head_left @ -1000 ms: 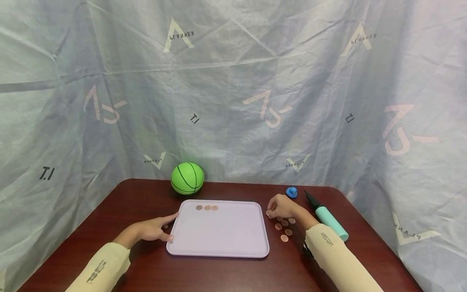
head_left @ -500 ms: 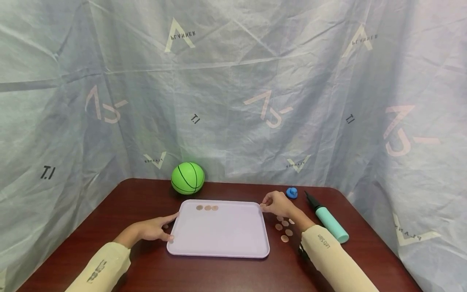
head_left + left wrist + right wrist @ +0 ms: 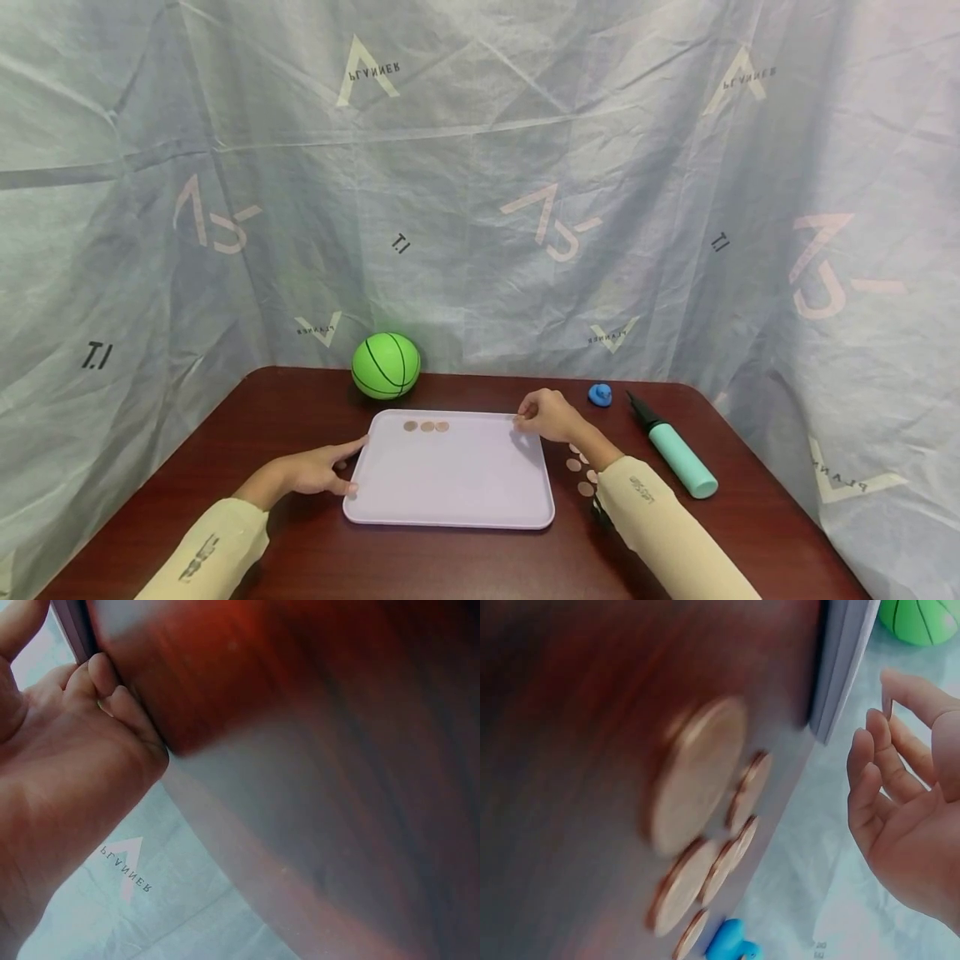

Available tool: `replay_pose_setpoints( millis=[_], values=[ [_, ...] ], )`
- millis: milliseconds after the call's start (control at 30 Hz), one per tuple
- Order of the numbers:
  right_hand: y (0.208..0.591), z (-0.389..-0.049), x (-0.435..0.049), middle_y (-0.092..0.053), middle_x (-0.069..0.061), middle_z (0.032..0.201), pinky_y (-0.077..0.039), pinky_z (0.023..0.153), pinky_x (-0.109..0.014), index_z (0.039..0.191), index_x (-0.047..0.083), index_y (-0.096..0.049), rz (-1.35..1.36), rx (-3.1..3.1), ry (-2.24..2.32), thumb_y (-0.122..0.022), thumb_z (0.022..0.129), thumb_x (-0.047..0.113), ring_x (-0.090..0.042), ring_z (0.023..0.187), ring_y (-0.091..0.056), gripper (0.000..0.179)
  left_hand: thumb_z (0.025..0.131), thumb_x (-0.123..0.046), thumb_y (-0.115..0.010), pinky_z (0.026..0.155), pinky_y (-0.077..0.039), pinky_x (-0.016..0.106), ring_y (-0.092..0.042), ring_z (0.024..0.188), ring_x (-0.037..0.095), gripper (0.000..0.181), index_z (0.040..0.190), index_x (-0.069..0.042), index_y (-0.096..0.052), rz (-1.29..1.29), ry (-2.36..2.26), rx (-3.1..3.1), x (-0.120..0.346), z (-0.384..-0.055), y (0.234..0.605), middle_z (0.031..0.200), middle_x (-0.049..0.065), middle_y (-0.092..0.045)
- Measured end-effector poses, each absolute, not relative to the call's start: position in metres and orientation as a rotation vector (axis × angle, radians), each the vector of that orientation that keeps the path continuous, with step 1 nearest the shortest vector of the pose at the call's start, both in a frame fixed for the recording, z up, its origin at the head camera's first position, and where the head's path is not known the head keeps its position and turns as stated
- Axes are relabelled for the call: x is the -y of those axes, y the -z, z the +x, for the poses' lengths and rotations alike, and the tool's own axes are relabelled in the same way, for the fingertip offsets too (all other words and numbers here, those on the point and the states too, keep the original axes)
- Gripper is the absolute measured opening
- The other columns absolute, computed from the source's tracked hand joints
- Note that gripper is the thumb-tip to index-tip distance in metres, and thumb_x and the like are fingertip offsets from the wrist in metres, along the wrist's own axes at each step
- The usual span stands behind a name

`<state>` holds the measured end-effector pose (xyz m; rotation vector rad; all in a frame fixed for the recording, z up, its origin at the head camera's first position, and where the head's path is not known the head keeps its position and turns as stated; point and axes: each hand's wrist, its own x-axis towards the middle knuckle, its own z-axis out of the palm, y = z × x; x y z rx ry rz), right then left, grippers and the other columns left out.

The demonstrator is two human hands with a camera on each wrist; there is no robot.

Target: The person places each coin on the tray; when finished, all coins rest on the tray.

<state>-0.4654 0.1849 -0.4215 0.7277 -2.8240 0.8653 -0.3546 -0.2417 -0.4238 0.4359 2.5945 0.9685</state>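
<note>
My right hand (image 3: 550, 415) pinches a coin (image 3: 886, 705) between thumb and fingertips, over the far right corner of a pale lilac tray (image 3: 457, 475). Edge-on between those fingertips, the coin shows as a thin disc in the right wrist view. Along the tray's left rim lies my left hand (image 3: 311, 471), thumb and forefinger spread apart and touching it. Its other fingers (image 3: 131, 712) are bent against the tray's outer side in the left wrist view. Three copper-coloured coins (image 3: 427, 427) lie in a row near the tray's far left corner.
Several more coins (image 3: 697, 776) lie on the dark red table (image 3: 442, 567) right of the tray, partly hidden by the right forearm. Behind stand a green ball (image 3: 386, 367) and a blue rubber duck (image 3: 600, 395). A black and mint hand pump (image 3: 682, 460) lies at the right.
My right hand has lifted a coin from the table right of the tray and moved left with it over the far right corner. The left hand and tray have stayed still.
</note>
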Motion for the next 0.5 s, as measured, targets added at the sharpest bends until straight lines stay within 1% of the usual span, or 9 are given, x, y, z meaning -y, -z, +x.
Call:
replay_pose_setpoints(
  millis=[133,233,400,500],
  values=[
    [0.420,-0.465,-0.174,-0.067,0.007,0.074,-0.052,0.064,-0.027,0.082,0.013,-0.072,0.746,2.819,-0.843,-0.081,0.081,0.018,-0.008,0.070,-0.061,0.010,0.082,-0.021,-0.081,0.106,-0.033,0.062,-0.043,0.131,0.048,0.094,0.156,-0.005,-0.026,0.433,-0.969,-2.594,0.242,-0.355,0.424,0.153,0.029,-0.032],
    [0.417,-0.463,-0.164,-0.067,0.008,0.073,-0.051,0.064,-0.028,0.081,0.014,-0.073,0.712,2.853,-0.818,-0.080,0.081,0.018,-0.008,0.069,-0.060,0.008,0.082,-0.020,-0.081,0.106,-0.033,0.062,-0.043,0.131,0.049,0.094,0.156,-0.005,-0.026,0.434,-0.974,-2.594,0.242,-0.355,0.424,0.154,0.029,-0.031],
    [0.413,-0.459,-0.149,-0.069,0.006,0.075,-0.050,0.062,-0.032,0.082,0.014,-0.073,0.668,2.911,-0.808,-0.082,0.080,0.019,-0.011,0.069,-0.061,0.010,0.082,-0.020,-0.081,0.106,-0.032,0.062,-0.042,0.132,0.049,0.095,0.157,-0.005,-0.025,0.433,-0.986,-2.585,0.241,-0.356,0.424,0.154,0.029,-0.031],
    [0.413,-0.458,-0.141,-0.070,0.007,0.076,-0.051,0.063,-0.032,0.083,0.014,-0.073,0.673,2.934,-0.794,-0.084,0.079,0.020,-0.010,0.070,-0.063,0.012,0.082,-0.020,-0.081,0.107,-0.032,0.061,-0.042,0.132,0.048,0.095,0.157,-0.004,-0.024,0.443,-0.993,-2.578,0.242,-0.355,0.425,0.154,0.029,-0.030]
  ],
)
